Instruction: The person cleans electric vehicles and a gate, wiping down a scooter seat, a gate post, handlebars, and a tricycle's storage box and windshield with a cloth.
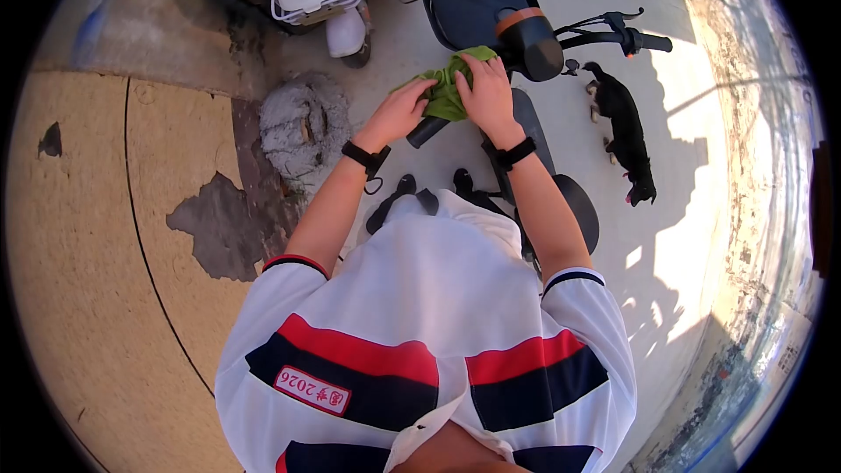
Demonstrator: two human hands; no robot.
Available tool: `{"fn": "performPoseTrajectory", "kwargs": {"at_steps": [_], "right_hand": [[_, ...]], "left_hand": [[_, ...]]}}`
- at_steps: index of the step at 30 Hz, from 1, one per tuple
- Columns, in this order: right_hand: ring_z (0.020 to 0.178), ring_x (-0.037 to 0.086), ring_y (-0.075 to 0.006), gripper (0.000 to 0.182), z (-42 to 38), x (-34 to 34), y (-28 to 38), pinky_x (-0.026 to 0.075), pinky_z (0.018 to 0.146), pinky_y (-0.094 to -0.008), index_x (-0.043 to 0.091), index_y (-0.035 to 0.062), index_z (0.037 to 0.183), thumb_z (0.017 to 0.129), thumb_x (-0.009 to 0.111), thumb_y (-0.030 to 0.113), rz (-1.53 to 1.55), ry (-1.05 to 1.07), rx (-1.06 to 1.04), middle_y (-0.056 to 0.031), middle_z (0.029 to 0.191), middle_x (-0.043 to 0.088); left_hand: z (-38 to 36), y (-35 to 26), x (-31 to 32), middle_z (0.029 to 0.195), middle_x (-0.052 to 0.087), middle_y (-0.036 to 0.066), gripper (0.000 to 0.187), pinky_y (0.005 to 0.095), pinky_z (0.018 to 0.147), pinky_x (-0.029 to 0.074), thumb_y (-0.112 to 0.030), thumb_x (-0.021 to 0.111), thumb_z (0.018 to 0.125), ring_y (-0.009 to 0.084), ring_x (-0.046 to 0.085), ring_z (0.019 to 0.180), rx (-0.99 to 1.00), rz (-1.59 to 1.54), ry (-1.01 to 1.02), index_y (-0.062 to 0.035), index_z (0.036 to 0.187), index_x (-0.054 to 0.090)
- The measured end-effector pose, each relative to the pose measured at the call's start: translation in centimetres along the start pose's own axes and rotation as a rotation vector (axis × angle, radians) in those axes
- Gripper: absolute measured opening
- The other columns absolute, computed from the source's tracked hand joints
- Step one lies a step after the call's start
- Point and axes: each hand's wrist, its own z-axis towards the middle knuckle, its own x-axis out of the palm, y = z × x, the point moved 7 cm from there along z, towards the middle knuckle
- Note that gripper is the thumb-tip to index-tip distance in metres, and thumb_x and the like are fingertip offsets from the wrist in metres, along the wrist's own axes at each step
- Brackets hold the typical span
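Watching remotely. Green cloth (448, 92) at upper centre of frame, bunched; my left hand (405, 109) and right hand (486, 92) both grasp it. Scooter (480, 9) just beyond, upper centre. Cloth seems to lie over its near handlebar; folds hide any contact. Black dog (625, 123), right of centre.

Single head-worn view, wide and round-edged; faces forward, steeply down. Polo shirt (394, 280) nearest lens; left hand (403, 111) and right hand (488, 95) farther out, above floor (626, 254).
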Motion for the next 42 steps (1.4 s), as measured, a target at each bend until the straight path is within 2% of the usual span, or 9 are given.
{"fn": "performPoseTrajectory", "kwargs": {"at_steps": [4, 8, 13, 18, 25, 28, 34, 37, 42], "right_hand": [[0.099, 0.058, -0.0376, 0.031, -0.2, -0.7, -1.9, 0.047, 0.089, -0.0439, 0.064, 0.001, 0.115, 0.086, 0.066, 0.011, 0.001, -0.038, 0.074, -0.0184, 0.098, 0.066], [0.096, 0.059, -0.0363, 0.031, -0.1, -2.2, -0.7, 0.048, 0.084, -0.042, 0.065, 0.0012, 0.113, 0.082, 0.063, 0.003, -0.151, -0.162, -0.001, -0.0169, 0.097, 0.066], [0.094, 0.059, -0.033, 0.034, -0.4, 0.0, 0.9, 0.047, 0.085, -0.0413, 0.066, 0.0032, 0.11, 0.076, 0.063, 0.001, 0.059, -0.016, -0.035, -0.0138, 0.091, 0.067], [0.092, 0.06, -0.0299, 0.029, -1.4, 0.6, 3.7, 0.045, 0.089, -0.0417, 0.067, 0.0048, 0.106, 0.077, 0.064, 0.003, 0.103, 0.029, -0.188, -0.0115, 0.088, 0.067], [0.096, 0.058, -0.0319, 0.033, -1.2, -1.1, 2.1, 0.046, 0.088, -0.0426, 0.065, 0.0061, 0.112, 0.08, 0.064, 0.003, 0.086, 0.003, 0.008, -0.0112, 0.096, 0.066], [0.097, 0.057, -0.0331, 0.035, -1.2, -1.5, 0.9, 0.047, 0.087, -0.0418, 0.064, 0.0046, 0.114, 0.08, 0.062, -0.001, 0.101, -0.028, 0.054, -0.0121, 0.099, 0.066], [0.097, 0.056, -0.0355, 0.041, -1.7, -2.8, -1.3, 0.048, 0.087, -0.0421, 0.063, 0.0027, 0.115, 0.076, 0.055, -0.01, 0.178, -0.081, 0.108, -0.0147, 0.101, 0.065], [0.097, 0.056, -0.0355, 0.044, -2.2, -3.6, -1.5, 0.049, 0.086, -0.042, 0.062, 0.0031, 0.116, 0.075, 0.054, -0.01, 0.143, -0.111, 0.151, -0.0151, 0.102, 0.065], [0.091, 0.058, -0.0323, 0.043, -3.7, -4.2, -2.6, 0.051, 0.081, -0.0401, 0.064, 0.0048, 0.115, 0.073, 0.058, -0.003, -0.008, -0.205, 0.317, -0.0123, 0.1, 0.065]], "left_hand": [[-0.2, 0.2, 0.1, 0.118, 0.061, 0.017, 0.038, 0.0413, 0.089, 0.049, -0.001, 0.057, 0.089, 0.0372, 0.06, 0.106, -0.001, -0.02, -0.018, -0.003, 0.127, 0.055], [-0.6, 1.4, 0.1, 0.115, 0.063, 0.017, 0.035, 0.0423, 0.084, 0.051, -0.005, 0.061, 0.089, 0.0369, 0.061, 0.103, -0.006, 0.013, -0.077, -0.0037, 0.123, 0.056], [-1.7, 3.6, -1.1, 0.104, 0.067, 0.017, 0.029, 0.0438, 0.075, 0.052, -0.01, 0.065, 0.088, 0.0375, 0.064, 0.092, -0.177, 0.126, -0.12, -0.0038, 0.115, 0.058], [-1.6, 3.7, -1.5, 0.1, 0.067, 0.018, 0.026, 0.0436, 0.073, 0.051, -0.01, 0.065, 0.088, 0.0382, 0.064, 0.086, -0.14, 0.181, -0.129, -0.0033, 0.112, 0.06], [-0.7, 1.5, -0.6, 0.107, 0.066, 0.019, 0.029, 0.0421, 0.073, 0.051, -0.007, 0.06, 0.091, 0.0379, 0.063, 0.084, -0.063, 0.038, -0.084, -0.0045, 0.12, 0.059], [-0.3, 0.8, -0.3, 0.115, 0.065, 0.021, 0.032, 0.0363, 0.074, 0.055, -0.006, 0.057, 0.095, 0.0354, 0.066, 0.094, -0.048, 0.053, -0.021, -0.0051, 0.127, 0.058], [0.4, 0.1, 0.3, 0.123, 0.061, 0.022, 0.036, 0.0362, 0.08, 0.055, -0.005, 0.056, 0.095, 0.0345, 0.062, 0.108, 0.096, 0.049, 0.003, -0.0042, 0.132, 0.054], [0.5, -0.7, 0.4, 0.126, 0.059, 0.021, 0.039, 0.0425, 0.098, 0.045, -0.006, 0.057, 0.092, 0.0411, 0.054, 0.117, 0.096, 0.025, 0.015, -0.0038, 0.131, 0.052], [0.8, 0.5, 0.9, 0.123, 0.06, 0.023, 0.046, 0.0438, 0.095, 0.046, -0.012, 0.061, 0.092, 0.0421, 0.055, 0.116, 0.068, 0.082, -0.02, -0.0046, 0.135, 0.047]]}}
